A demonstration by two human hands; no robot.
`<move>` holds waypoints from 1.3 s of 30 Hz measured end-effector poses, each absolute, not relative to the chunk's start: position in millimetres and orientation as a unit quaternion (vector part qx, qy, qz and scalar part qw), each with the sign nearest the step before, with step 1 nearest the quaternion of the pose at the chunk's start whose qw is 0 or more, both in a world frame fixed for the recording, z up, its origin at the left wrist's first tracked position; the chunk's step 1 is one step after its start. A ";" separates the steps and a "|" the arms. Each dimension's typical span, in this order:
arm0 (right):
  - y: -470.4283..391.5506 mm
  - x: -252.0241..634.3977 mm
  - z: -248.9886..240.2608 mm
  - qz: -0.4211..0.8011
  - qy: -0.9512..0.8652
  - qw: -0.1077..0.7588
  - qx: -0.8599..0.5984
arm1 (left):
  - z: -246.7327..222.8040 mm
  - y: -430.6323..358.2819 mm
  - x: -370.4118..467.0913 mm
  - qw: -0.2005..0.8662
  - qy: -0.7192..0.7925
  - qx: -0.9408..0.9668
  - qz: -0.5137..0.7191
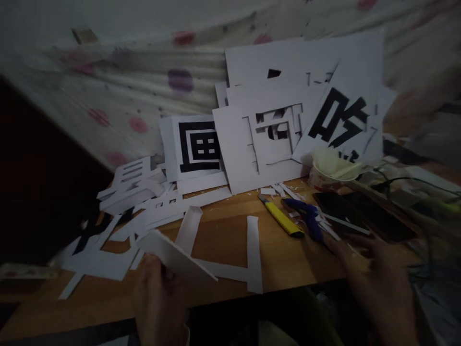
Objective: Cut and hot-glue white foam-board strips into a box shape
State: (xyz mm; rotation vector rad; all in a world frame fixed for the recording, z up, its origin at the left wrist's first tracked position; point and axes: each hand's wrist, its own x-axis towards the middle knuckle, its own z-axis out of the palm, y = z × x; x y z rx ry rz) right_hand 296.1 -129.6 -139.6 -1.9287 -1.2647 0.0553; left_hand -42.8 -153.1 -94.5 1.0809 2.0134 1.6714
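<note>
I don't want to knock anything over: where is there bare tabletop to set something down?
The table is bare between the yellow cutter and the three-sided white frame, down to the front edge, and inside that frame. Crowded: left, with white cutouts; back, with leaning sheets; right, with the bowl and blue tool.

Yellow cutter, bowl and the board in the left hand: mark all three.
Yellow cutter (282, 218), head view, middle of its handle.
Bowl (322, 180), head view, outer wall.
Board (180, 261), head view, broad face.
</note>
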 end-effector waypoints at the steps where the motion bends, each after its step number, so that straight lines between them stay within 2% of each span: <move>1: -139.6 286.1 -139.3 0.035 -0.503 0.423 -0.753 | -96.3 -144.9 -42.4 0.172 0.688 0.349 0.612; 3: -150.2 258.9 -143.6 0.090 -0.586 0.444 -0.672 | -95.9 -128.9 -45.8 0.209 0.655 0.302 0.660; 5: -148.7 225.7 -153.3 0.131 -0.696 0.436 -0.555 | -88.6 -116.2 -53.2 0.206 0.655 0.315 0.656; 10: -125.3 162.0 -183.6 0.213 -0.814 0.354 -0.408 | -60.8 -101.7 -72.9 0.077 0.711 0.517 0.471; 18: -119.7 160.7 -192.7 0.229 -0.866 0.229 -0.382 | -57.3 -74.5 -77.6 0.012 0.700 0.664 0.263; 24: -118.1 161.7 -188.1 0.251 -0.862 0.240 -0.370 | -70.8 -51.6 -65.4 0.011 0.725 0.686 0.066; 39: -115.8 162.9 -186.5 0.282 -0.852 0.256 -0.361 | -89.3 -37.7 -68.6 0.023 0.749 0.662 0.004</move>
